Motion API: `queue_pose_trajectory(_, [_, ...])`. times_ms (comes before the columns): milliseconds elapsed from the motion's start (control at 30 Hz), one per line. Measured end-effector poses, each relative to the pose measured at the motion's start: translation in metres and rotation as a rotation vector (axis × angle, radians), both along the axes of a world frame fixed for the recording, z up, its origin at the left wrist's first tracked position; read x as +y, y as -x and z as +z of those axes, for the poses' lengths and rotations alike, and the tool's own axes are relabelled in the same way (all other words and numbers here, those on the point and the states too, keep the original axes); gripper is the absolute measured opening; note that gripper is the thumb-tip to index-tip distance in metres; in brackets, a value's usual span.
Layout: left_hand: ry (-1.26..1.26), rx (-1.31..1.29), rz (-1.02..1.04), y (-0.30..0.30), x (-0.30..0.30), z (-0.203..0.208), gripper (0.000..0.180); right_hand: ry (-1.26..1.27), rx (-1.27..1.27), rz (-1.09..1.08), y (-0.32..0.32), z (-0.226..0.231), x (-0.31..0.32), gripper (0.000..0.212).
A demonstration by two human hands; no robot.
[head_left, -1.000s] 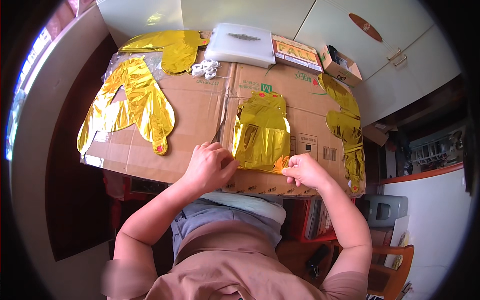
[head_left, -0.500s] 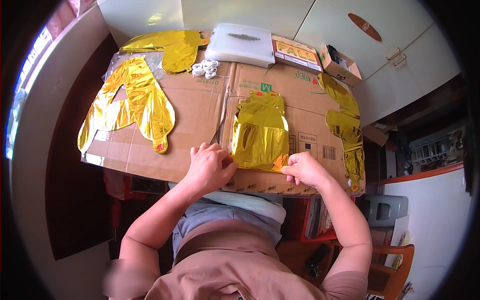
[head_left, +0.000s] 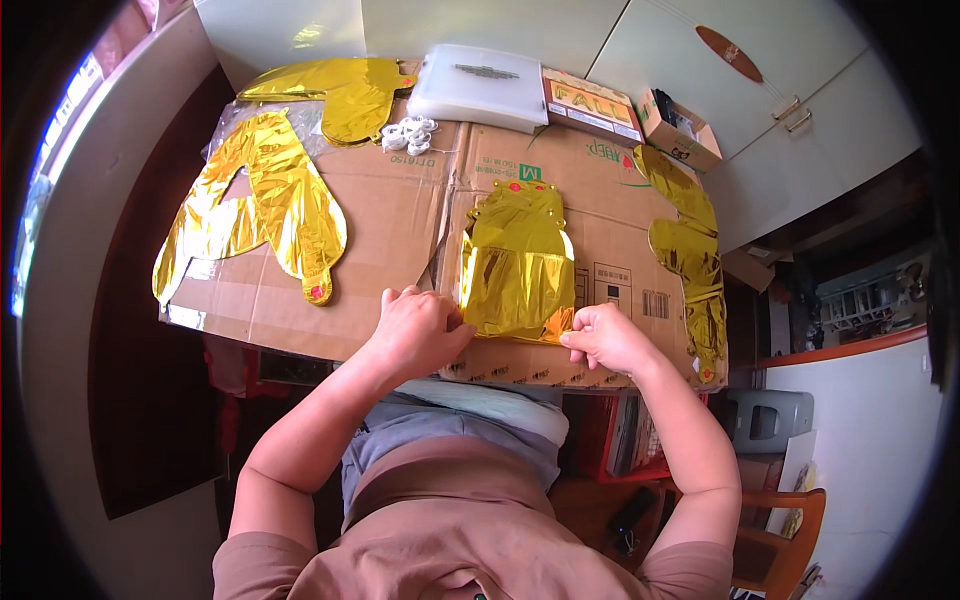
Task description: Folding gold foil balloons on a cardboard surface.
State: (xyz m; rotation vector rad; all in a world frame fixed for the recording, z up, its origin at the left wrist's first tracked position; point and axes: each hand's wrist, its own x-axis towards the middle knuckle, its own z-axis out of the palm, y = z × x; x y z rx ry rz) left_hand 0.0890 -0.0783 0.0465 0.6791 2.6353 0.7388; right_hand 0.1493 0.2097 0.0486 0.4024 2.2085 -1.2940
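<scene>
As reckoned from the folded gold foil piece (head_left: 517,265), lying at the clock's centre on the brown cardboard (head_left: 385,215), bounded nearest, below the cardboard's level, by a wooden chair (head_left: 812,525) at half past four, a red crate (head_left: 600,450) at five and a grey stool (head_left: 798,420) at four. Covered at the near corners by the left hand (head_left: 412,325) and right hand (head_left: 603,338). Outward over the cardboard, flanked by a curving gold foil strip (head_left: 683,240) at three and an A-shaped gold foil piece (head_left: 300,235) at half past nine. Farther off, edged by a tangle of white ribbon (head_left: 408,135) at eleven, a translucent case (head_left: 465,90) at twelve, a printed box (head_left: 590,105) at one and a small open carton (head_left: 680,140) at two. Closed in behind by pale cabinet doors (head_left: 480,25).

Compared with half a second ago, barely changed: slid slightly toward nine o'clock across the whole view, with hands and foil in the same relation.

At five o'clock, nipped between thumb and forefinger of the right hand. At seven, met by curled left fingers; cannot tell whether pinched or merely pressed there, with the tips hidden.
</scene>
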Motion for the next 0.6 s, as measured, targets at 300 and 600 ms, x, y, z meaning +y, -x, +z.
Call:
queue_pose_trajectory(300, [-0.021, 0.04, 0.019, -0.006, -0.002, -0.005, 0.025, 0.008, 0.013, 0.008, 0.0, -0.003, 0.001, 0.02])
queue_pose_trajectory(600, [-0.047, 0.127, 0.058, -0.015, -0.004, -0.015, 0.021, 0.004, -0.002, -0.01, 0.001, -0.001, 0.0, 0.02])
